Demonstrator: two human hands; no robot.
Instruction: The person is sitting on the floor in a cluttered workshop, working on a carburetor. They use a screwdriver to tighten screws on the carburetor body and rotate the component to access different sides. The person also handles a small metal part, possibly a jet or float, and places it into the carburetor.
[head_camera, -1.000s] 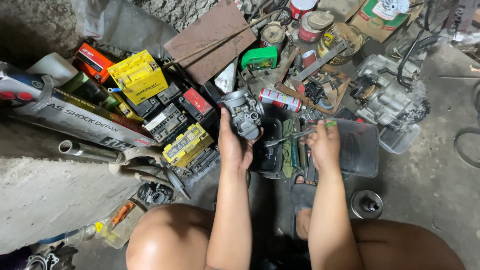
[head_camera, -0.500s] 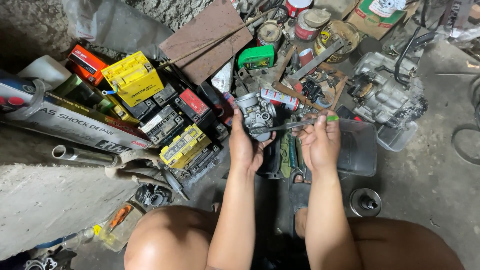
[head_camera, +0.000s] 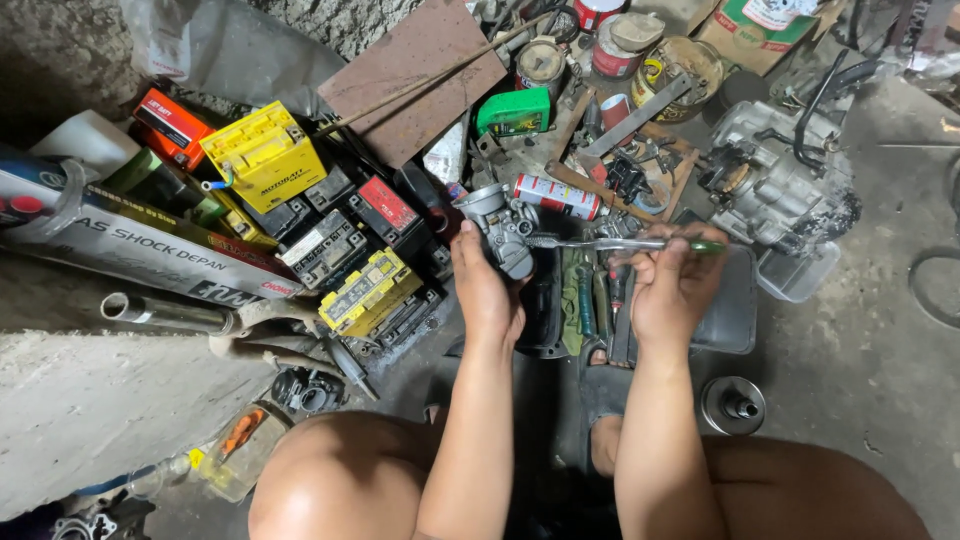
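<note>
Grey carburetor (head_camera: 503, 232) in left grip (head_camera: 487, 290), screwdriver (head_camera: 620, 243) tip against it

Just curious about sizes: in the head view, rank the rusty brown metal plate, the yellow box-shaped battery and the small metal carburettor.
1. Rusty brown metal plate
2. Yellow box-shaped battery
3. Small metal carburettor, held in the left hand, closer to the camera, so unsure

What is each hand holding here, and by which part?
The left hand grips a grey metal carburetor by its lower body. The right hand holds a screwdriver by its green handle, shaft pointing at the carburetor.
</note>
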